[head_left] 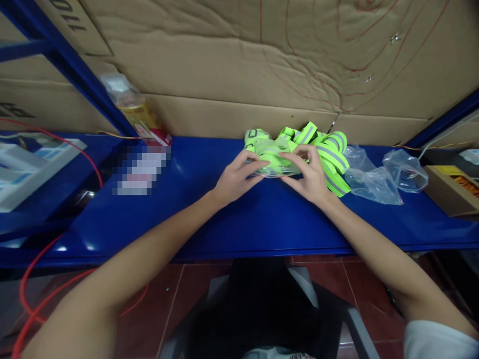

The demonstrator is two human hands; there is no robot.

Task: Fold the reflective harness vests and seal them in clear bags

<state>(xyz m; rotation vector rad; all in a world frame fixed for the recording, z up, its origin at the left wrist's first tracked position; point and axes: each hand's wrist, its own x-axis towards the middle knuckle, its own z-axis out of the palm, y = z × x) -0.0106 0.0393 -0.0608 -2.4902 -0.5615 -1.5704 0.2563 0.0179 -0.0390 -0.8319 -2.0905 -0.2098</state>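
Both hands (pixel 275 172) pinch bagged band (pixel 270 158) between fingertips, on shelf (pixel 209 209).

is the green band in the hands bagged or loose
Bagged, it seems: glossy clear film covers the green band pinched by the left hand and right hand; the pile behind lies loose.

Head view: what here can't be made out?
Bagged strap, head view: the left hand and right hand cover its near edge, so its opening is hidden.
Pixelated patch on the blue shelf, head view: blurred out, contents unknown.
Bottle at back left, head view: label too blurred to read.
Cardboard box at right, head view: cut off by the frame edge.
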